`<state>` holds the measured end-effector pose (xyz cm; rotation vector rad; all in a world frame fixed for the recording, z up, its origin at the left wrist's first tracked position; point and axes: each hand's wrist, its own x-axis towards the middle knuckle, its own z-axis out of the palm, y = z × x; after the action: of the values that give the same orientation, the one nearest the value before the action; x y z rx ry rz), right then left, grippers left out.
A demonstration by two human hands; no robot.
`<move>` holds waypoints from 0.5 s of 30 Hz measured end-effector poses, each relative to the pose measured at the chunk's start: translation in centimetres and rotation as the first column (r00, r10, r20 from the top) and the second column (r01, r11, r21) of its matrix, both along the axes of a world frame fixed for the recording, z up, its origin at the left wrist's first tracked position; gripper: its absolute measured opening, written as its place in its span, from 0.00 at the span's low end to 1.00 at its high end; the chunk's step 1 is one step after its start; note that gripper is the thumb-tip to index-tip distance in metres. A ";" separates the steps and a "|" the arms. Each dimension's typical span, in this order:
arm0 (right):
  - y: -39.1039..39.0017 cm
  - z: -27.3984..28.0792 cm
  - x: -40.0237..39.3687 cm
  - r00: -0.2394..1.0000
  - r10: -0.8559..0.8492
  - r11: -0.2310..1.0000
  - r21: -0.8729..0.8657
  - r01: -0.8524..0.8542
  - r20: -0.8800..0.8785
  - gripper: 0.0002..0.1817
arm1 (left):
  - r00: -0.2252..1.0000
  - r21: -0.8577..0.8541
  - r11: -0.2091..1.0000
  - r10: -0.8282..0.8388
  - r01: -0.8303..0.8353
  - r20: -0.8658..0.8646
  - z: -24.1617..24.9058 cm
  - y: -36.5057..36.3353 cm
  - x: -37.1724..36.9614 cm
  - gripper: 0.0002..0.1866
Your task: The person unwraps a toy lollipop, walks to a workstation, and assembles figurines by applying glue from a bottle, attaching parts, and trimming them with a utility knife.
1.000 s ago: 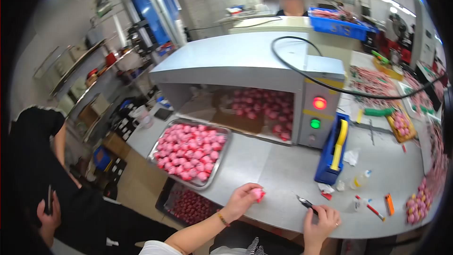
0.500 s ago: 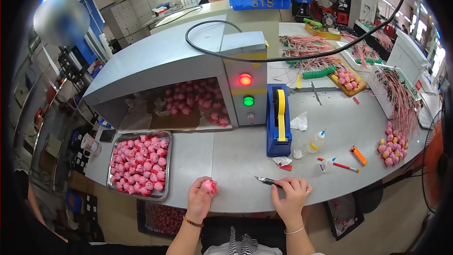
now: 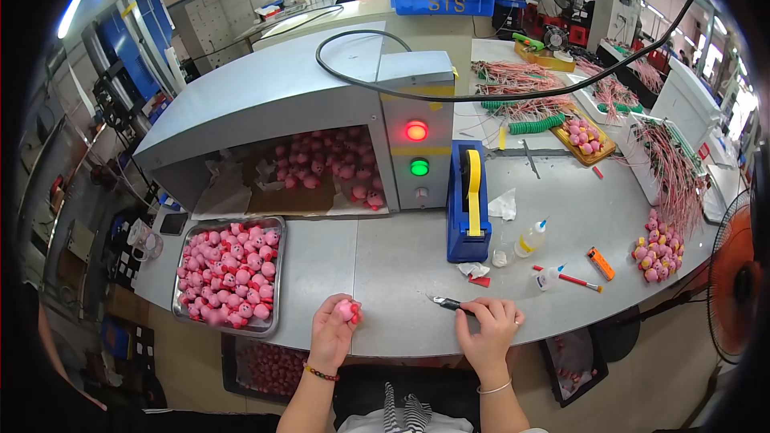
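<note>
My left hand (image 3: 332,329) is closed around a small round pink figurine (image 3: 346,310) with red parts, held just above the front of the metal table. To its right, my right hand (image 3: 490,330) has curled fingers around the dark handle of a craft knife (image 3: 447,302), whose blade points left over the tabletop. Part of the handle is hidden under the fingers. Left of my hands, a metal tray (image 3: 278,289) is heaped with similar pink and red figurines (image 3: 228,273).
A grey machine (image 3: 265,72) with lit red and green buttons holds more figurines inside. A blue tape dispenser (image 3: 469,232), dropper bottle (image 3: 531,239), small white bottle (image 3: 549,277), red brush (image 3: 579,281) and orange lighter (image 3: 601,264) stand or lie to the right. Figurines (image 3: 658,252) are piled far right.
The view has shifted slightly, moving the table's contents a little left in the picture. Both hands keep their holds, and the figurine is turned slightly in my left fingers.
</note>
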<state>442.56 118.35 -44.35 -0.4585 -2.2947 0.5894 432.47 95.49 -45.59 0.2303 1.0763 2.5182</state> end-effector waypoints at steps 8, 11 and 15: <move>-0.2 0.2 0.2 0.999 -0.020 1.000 0.011 0.020 0.049 0.05 | 1.000 0.017 1.000 0.017 -0.017 0.003 -0.9 -0.1 -0.1 0.14; -0.2 0.3 -0.1 0.996 0.066 0.995 0.082 -0.061 -0.063 0.04 | 1.000 0.025 1.000 -0.007 0.007 -0.008 -0.6 -0.1 0.1 0.18; -0.3 1.2 0.8 0.995 0.097 0.974 0.208 -0.092 -0.012 0.07 | 0.996 -0.074 0.997 -0.034 0.027 -0.084 -1.8 0.1 -0.2 0.17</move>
<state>443.35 118.07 -43.15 -0.2421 -2.3354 0.3922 432.24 95.62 -47.34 0.3344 1.1859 2.4567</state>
